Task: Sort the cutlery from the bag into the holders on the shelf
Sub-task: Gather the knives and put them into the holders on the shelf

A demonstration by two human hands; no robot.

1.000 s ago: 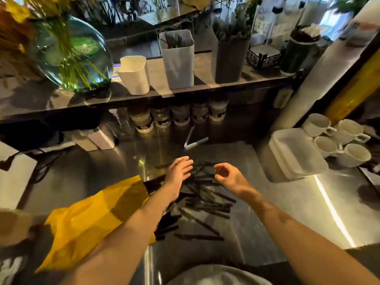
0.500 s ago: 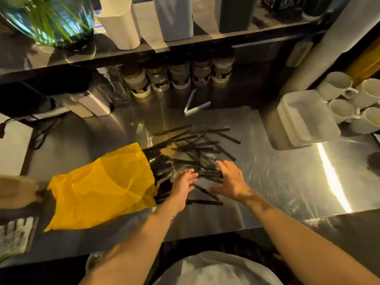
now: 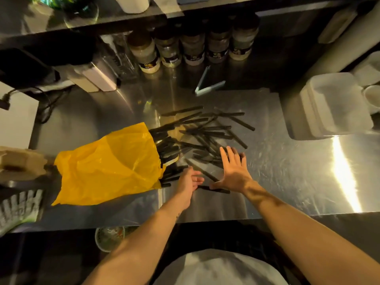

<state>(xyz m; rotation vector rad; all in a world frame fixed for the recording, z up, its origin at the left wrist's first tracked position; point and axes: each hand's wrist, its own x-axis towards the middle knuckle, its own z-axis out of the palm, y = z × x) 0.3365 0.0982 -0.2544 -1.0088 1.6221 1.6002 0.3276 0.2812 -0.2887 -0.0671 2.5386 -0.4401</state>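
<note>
Head view, looking down on steel counter [image 3: 287, 171].

- Yellow bag [image 3: 107, 163] lies flat on the left of the counter, mouth facing right. Black cutlery [image 3: 205, 136] spills out of the mouth and fans across the counter centre, pieces crossed over each other; some are still half inside the bag. Too dark to tell forks from knives from spoons.
- Right hand [image 3: 234, 171]: palm down, fingers straight and spread, fingertips over the near-right edge of the pile. Thumb is out to the left, at or on a lone black piece lying nearest the counter edge. Nothing gripped.
- Left hand [image 3: 188, 182]: just left of the right hand, between it and the bag mouth. Fingers relaxed, loosely together, pointing right. Holds nothing; can't tell if it touches the counter or the cutlery.
- Shelf [image 3: 102, 23] runs across the far side, above the counter. Only the base of a white holder [image 3: 133, 5] shows on it, cut off by the top edge.
- Under the shelf: row of jars [image 3: 193, 48]. White tongs [image 3: 207, 87] lie on the counter between jars and pile.
- Far right: stack of white trays [image 3: 333, 108].
</note>
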